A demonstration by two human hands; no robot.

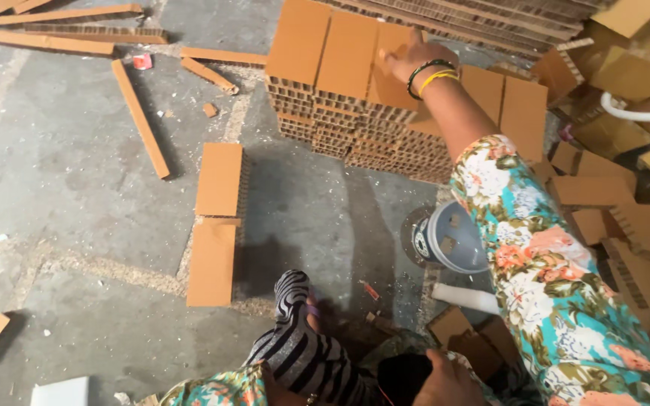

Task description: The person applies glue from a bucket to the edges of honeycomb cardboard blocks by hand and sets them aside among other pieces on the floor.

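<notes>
Brown cardboard blocks form a stack (385, 98); the right hand (408, 60) lies flat on its top row, fingers spread, gripping nothing. Two more blocks (216, 222) lie apart on the floor (77, 188). The left hand (445, 380) looks closed near the lap; its hold is unclear.

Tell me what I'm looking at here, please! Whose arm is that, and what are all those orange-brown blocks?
This one picture comes from a camera worn on a person's head, so you look down just as they do. There is no machine, only two bare hands. The arm in the flowery sleeve is theirs; the right hand, with bangles at the wrist, lies flat on top of a stack of brown honeycomb cardboard blocks. The left hand is low at the bottom edge, near small cardboard pieces; I cannot tell if it holds anything. On the dusty concrete floor lie two flat cardboard slabs, some long strips, and a small grey bucket. More offcuts are heaped on the right.
</notes>
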